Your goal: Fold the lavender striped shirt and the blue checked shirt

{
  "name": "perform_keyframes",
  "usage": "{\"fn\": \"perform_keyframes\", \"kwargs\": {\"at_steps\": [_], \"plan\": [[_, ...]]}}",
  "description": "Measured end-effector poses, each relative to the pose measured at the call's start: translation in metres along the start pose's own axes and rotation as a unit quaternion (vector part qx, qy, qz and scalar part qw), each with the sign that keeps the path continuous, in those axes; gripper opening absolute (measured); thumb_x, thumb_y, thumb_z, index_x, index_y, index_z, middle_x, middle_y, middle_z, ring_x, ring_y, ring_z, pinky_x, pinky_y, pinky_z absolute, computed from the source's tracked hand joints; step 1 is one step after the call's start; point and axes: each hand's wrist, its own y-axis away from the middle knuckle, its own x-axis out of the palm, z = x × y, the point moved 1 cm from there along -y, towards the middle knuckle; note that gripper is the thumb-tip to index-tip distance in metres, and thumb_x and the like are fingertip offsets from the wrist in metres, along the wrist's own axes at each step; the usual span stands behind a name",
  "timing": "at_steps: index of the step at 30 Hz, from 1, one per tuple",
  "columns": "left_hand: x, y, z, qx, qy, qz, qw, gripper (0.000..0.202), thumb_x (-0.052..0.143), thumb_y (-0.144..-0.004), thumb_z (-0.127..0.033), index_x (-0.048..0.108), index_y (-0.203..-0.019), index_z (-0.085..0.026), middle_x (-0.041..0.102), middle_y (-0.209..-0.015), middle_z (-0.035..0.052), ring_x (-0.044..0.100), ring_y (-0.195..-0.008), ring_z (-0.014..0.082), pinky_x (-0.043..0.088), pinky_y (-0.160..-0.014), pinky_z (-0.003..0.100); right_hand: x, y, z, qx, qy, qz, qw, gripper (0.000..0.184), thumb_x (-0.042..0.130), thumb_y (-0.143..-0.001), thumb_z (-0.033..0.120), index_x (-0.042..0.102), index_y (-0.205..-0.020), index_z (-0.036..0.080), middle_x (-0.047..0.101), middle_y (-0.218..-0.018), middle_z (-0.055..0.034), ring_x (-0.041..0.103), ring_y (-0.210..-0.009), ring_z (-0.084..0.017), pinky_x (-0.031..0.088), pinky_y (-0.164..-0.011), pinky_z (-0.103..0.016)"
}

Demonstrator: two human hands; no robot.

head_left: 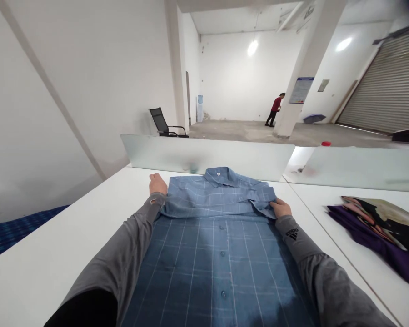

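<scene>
A blue checked button-up shirt lies on the white table, its collar at the far end. Across its upper part runs a crosswise fold; below that, several buttons go down the middle. My left hand is closed beside the shirt's left shoulder, and whatever its fingers hold, if anything, is hidden. At the right edge, my right hand pinches the blue cloth near a folded-over layer. Both forearms, in grey sleeves, reach along the sides of the shirt.
Patterned and purple cloth lies on the right of the table. Frosted panels line the far edge. Dark blue cloth shows at left. Beyond are a black chair, a pillar and a person in red.
</scene>
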Motion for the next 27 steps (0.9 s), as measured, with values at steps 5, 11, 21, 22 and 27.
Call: {"fn": "perform_keyframes", "kwargs": {"at_steps": [5, 11, 21, 22, 27], "plan": [[0.011, 0.01, -0.012, 0.189, 0.026, 0.084, 0.978, 0.05, 0.039, -0.093, -0.018, 0.034, -0.143, -0.026, 0.035, -0.148, 0.0101, 0.058, -0.114, 0.0209, 0.046, -0.094, 0.03, -0.001, 0.002, -0.007, 0.004, -0.031, 0.044, 0.999, 0.023, 0.055, -0.047, 0.027, 0.066, -0.066, 0.019, 0.062, -0.055, 0.0031, 0.055, -0.055, -0.017, 0.043, -0.052, -0.027], [0.039, 0.006, -0.027, 0.224, 0.002, 0.169, 0.96, 0.037, 0.052, -0.088, -0.019, 0.054, -0.125, -0.021, 0.057, -0.123, 0.0102, 0.062, -0.106, 0.0227, 0.047, -0.092, 0.033, 0.0, 0.011, -0.007, -0.01, -0.075, 0.065, 0.995, 0.02, 0.053, -0.051, 0.035, 0.058, -0.063, 0.02, 0.056, -0.05, 0.0043, 0.052, -0.05, -0.014, 0.043, -0.049, -0.026], [0.018, 0.013, -0.021, 0.096, 0.0, 0.033, 0.995, 0.037, 0.039, -0.089, -0.012, 0.048, -0.125, -0.009, 0.044, -0.132, 0.0234, 0.063, -0.102, 0.0284, 0.049, -0.087, 0.041, -0.003, 0.015, -0.002, -0.008, 0.034, 0.012, 0.999, 0.015, 0.057, -0.054, 0.031, 0.058, -0.064, 0.02, 0.058, -0.056, -0.0007, 0.059, -0.061, -0.021, 0.048, -0.063, -0.033], [0.016, 0.019, -0.021, 0.113, 0.005, 0.025, 0.993, 0.038, 0.038, -0.09, -0.013, 0.047, -0.127, -0.009, 0.042, -0.136, 0.0223, 0.06, -0.108, 0.0279, 0.047, -0.092, 0.04, -0.007, 0.017, 0.003, -0.006, 0.052, -0.007, 0.999, 0.016, 0.057, -0.055, 0.029, 0.06, -0.067, 0.019, 0.06, -0.059, -0.0023, 0.06, -0.065, -0.023, 0.048, -0.067, -0.036], [0.026, 0.051, -0.01, 0.227, 0.017, 0.067, 0.971, 0.048, 0.041, -0.094, -0.04, 0.047, -0.137, -0.019, 0.035, -0.151, 0.0118, 0.031, -0.138, 0.032, 0.031, -0.111, 0.048, -0.013, 0.046, 0.055, -0.188, 0.202, -0.079, 0.958, 0.039, 0.047, -0.081, 0.032, 0.063, -0.111, 0.013, 0.065, -0.11, -0.0154, 0.057, -0.106, -0.028, 0.041, -0.095, -0.044]]}}
